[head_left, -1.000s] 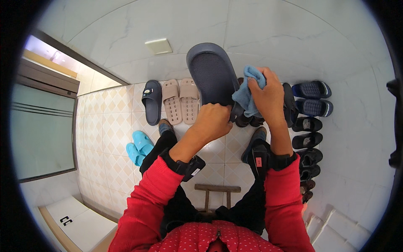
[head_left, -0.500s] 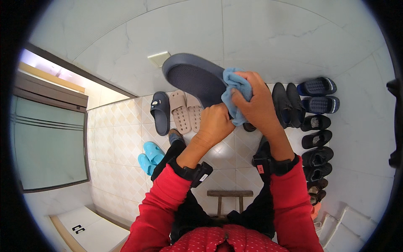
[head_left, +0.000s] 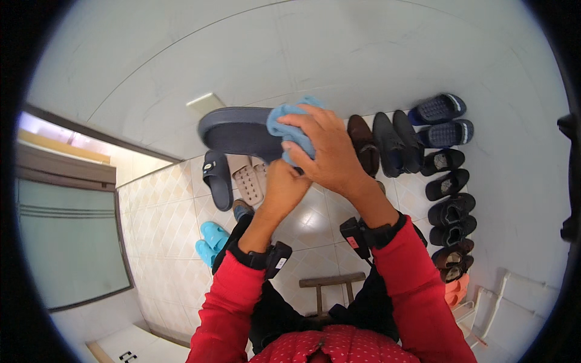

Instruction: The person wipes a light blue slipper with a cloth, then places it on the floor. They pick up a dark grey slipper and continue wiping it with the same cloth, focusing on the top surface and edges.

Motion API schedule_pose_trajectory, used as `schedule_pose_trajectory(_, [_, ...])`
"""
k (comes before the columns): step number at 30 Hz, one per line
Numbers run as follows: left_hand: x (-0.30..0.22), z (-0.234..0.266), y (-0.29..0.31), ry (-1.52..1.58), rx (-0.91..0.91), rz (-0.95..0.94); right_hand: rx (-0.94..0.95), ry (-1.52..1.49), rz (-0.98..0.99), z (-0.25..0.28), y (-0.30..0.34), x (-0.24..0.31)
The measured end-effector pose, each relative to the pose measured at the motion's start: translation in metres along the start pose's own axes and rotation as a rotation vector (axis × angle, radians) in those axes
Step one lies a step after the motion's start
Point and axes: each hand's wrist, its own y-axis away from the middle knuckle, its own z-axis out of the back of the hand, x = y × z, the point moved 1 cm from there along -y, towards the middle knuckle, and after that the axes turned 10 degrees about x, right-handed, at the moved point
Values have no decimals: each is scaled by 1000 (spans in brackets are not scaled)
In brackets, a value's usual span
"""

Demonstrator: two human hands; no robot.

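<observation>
A dark navy slipper (head_left: pixel 236 134) is held up off the floor with its toe pointing left. My left hand (head_left: pixel 283 189) is closed around its near end, partly hidden by the other hand. Pressed onto the slipper's inner sole is a crumpled light blue cloth (head_left: pixel 279 124). My right hand (head_left: pixel 330 151) grips that cloth, thumb and fingers bent around it. The hands and cloth cover the slipper's right part.
Below stand another navy slipper (head_left: pixel 219 181), beige slippers (head_left: pixel 246 181) and turquoise clogs (head_left: pixel 212 240). Brown leather shoes (head_left: pixel 363 145), dark grey shoes (head_left: pixel 387 145) and several more pairs line the right wall. A wooden stool (head_left: pixel 333 281) is between my legs. A glass-panelled door (head_left: pixel 69 239) is at left.
Both hands have moved left with the slipper and cloth. The slipper's toe now sits lower and more level, and the cloth lies further along its sole. Brown shoes have come into sight.
</observation>
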Motion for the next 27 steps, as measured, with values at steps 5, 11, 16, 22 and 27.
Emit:
schedule_pose_trajectory(5, [1,9,4,-2,-63,-131,-10,13,44,8,6,1])
schedule_pose_trajectory(11, [-23,8,1,311,-208,-125,-90,-6,-221,12,10,-9])
schedule_pose_trajectory(16, [-25,7,1,224,-150,-43,-128,8,-272,17,8,-16])
schedule_pose_trajectory(22, [-11,0,2,137,-79,-32,-90,-67,-20,6,8,-6])
schedule_pose_trajectory(27, [-10,-1,3,164,-101,161,-68,-20,-156,11,7,-15])
